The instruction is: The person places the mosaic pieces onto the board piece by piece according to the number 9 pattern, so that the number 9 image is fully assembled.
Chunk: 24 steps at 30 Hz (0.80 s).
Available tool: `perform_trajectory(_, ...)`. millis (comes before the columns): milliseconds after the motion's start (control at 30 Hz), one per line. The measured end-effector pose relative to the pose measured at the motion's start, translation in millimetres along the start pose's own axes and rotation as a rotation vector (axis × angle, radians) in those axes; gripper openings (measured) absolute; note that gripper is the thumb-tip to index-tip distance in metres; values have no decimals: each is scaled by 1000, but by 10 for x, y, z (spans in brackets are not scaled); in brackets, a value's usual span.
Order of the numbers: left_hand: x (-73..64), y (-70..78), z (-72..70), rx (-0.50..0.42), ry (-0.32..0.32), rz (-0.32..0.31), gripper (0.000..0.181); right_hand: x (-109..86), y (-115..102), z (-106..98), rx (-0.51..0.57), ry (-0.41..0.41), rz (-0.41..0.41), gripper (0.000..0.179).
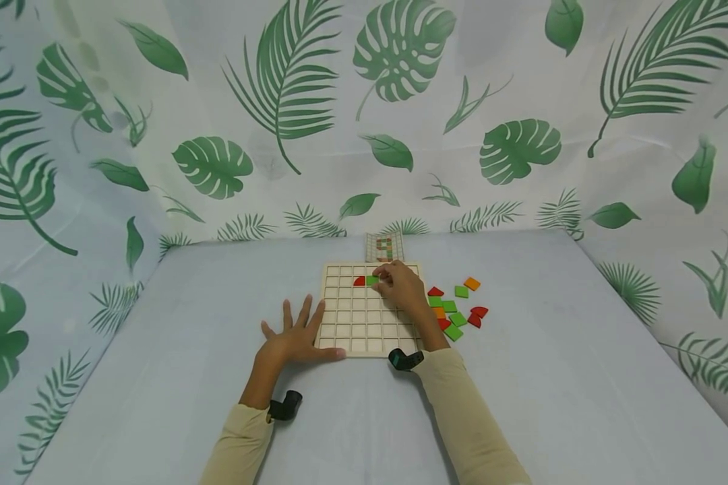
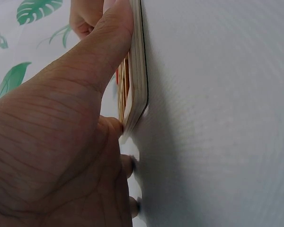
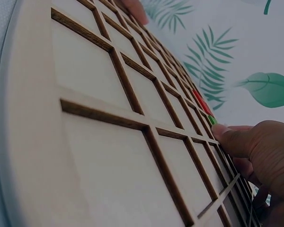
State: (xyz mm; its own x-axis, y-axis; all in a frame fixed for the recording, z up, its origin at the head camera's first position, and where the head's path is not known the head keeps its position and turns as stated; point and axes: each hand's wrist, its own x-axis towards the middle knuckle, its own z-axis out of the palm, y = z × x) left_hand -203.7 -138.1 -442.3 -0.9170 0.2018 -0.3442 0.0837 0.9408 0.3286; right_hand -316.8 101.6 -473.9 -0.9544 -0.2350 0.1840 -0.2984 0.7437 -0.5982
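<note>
A pale wooden grid board (image 1: 358, 331) lies on the table. In its second row from the back, a red quarter-round tile (image 1: 360, 281) sits beside a green square tile (image 1: 371, 280). My right hand (image 1: 402, 288) reaches over the board's back right part, thumb and fingertips pinching the green tile at its right side. The right wrist view shows the thumb tip right at that green tile (image 3: 211, 120). With fingers spread wide, my left hand (image 1: 294, 338) rests at the board's front left corner, its thumb along the front edge, as the left wrist view shows too.
Several loose red, green and orange tiles (image 1: 458, 319) lie right of the board, close to the right forearm. Behind the board, a small pattern card (image 1: 373, 248) leans with coloured shapes on it. A leaf-print cloth (image 1: 315, 182) hangs behind the table.
</note>
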Motion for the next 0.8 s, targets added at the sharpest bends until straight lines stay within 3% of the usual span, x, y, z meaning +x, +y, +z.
perform_trajectory(300, -1, 3, 9, 5, 5, 3, 111, -56, -25, -26, 30, 3, 19, 25)
perform_trajectory(800, 1, 7, 23, 5, 4, -6, 112, -64, 40, -18, 63, 3, -17, 29)
